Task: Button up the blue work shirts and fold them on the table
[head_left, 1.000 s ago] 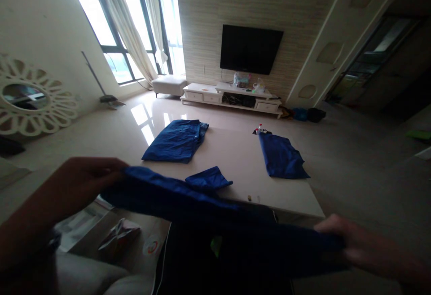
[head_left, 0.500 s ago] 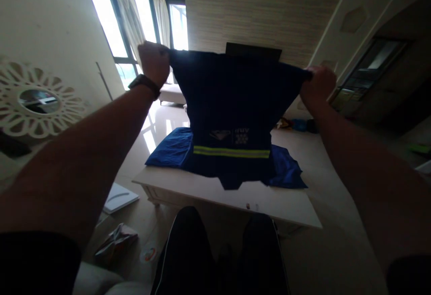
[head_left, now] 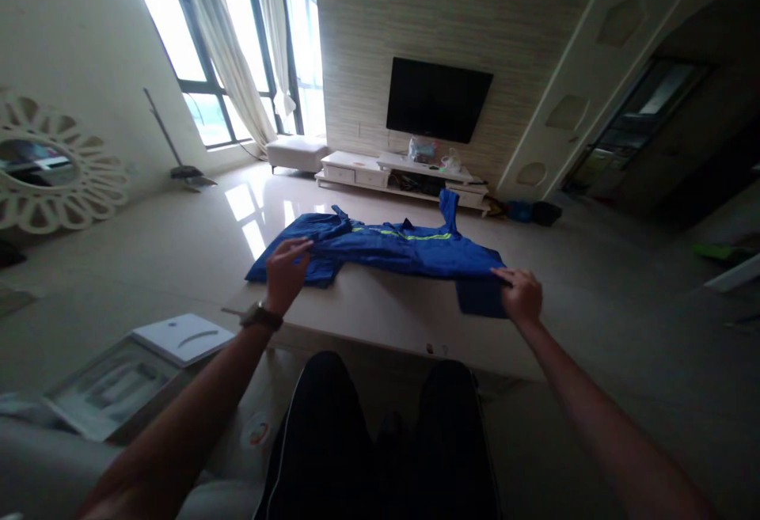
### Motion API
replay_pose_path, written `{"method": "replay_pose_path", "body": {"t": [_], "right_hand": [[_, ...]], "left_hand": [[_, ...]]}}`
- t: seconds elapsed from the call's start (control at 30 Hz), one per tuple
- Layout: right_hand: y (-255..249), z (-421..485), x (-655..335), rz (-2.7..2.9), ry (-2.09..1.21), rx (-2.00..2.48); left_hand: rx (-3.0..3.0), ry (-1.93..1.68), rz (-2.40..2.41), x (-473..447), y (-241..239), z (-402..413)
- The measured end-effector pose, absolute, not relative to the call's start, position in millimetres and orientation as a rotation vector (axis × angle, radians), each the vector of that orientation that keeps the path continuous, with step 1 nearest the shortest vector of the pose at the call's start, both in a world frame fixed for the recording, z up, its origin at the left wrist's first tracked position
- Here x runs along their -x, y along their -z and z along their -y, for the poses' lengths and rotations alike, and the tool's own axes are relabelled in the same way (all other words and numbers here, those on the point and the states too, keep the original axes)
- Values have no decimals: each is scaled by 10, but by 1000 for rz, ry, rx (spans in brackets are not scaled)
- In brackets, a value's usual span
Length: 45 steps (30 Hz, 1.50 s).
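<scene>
A blue work shirt [head_left: 404,255] with yellow-green reflective stripes is stretched out low above the white table [head_left: 385,318], its far side billowing up at one corner. My left hand [head_left: 287,271], with a watch on the wrist, pinches its near left edge. At the near right edge, my right hand [head_left: 521,294] is closed on the cloth. More blue cloth [head_left: 267,263] lies on the table beneath and to the left of the shirt, and another dark blue piece [head_left: 480,298] shows under its right end.
Two small items [head_left: 430,348] lie at the table's near edge. On the left are a white box [head_left: 184,338] and a larger picture-printed box [head_left: 112,381]. Beyond the table stand a low TV cabinet [head_left: 356,172] and a pale bench [head_left: 297,153]. My knees are close below.
Both hands have come down from head height with the shirt. It hung upright before; now it spreads nearly flat just over the table, and the wall-mounted television shows fully.
</scene>
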State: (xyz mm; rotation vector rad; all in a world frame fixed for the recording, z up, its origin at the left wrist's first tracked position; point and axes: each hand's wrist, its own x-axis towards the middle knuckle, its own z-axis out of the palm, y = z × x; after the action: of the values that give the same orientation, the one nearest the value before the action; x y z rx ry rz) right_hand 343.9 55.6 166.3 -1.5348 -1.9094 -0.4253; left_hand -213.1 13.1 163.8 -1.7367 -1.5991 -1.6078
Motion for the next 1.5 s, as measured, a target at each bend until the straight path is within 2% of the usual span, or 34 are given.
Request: {"method": "replay_pose_path", "body": {"t": [0.1, 0.17, 0.27, 0.37, 0.57, 1.0, 1.3, 1.5], "right_hand": [[-673, -255, -3487, 1977, 140, 1750], [-175, -104, -3490, 1965, -34, 1936], [294, 52, -3478, 1949, -167, 2062], [516, 138, -3484, 1931, -222, 2121], [592, 158, -3475, 1901, -252, 2195], [310, 258, -2959, 2109, -199, 2098], [474, 337, -1872, 2754, -555, 1494], [508, 0, -1612, 2852, -802, 1290]], "left_hand": [[1885, 1530, 1957, 2035, -595, 264], [1970, 1392, 2221, 1967, -102, 477], [2073, 1175, 2480, 1896, 335, 675], [2079, 1055, 2608, 1879, 523, 737], [2113, 1023, 2625, 1898, 545, 718], [2174, 925, 2594, 1725, 209, 537], [2203, 1010, 2489, 1698, 83, 706], [2184, 825, 2472, 1697, 12, 789]]}}
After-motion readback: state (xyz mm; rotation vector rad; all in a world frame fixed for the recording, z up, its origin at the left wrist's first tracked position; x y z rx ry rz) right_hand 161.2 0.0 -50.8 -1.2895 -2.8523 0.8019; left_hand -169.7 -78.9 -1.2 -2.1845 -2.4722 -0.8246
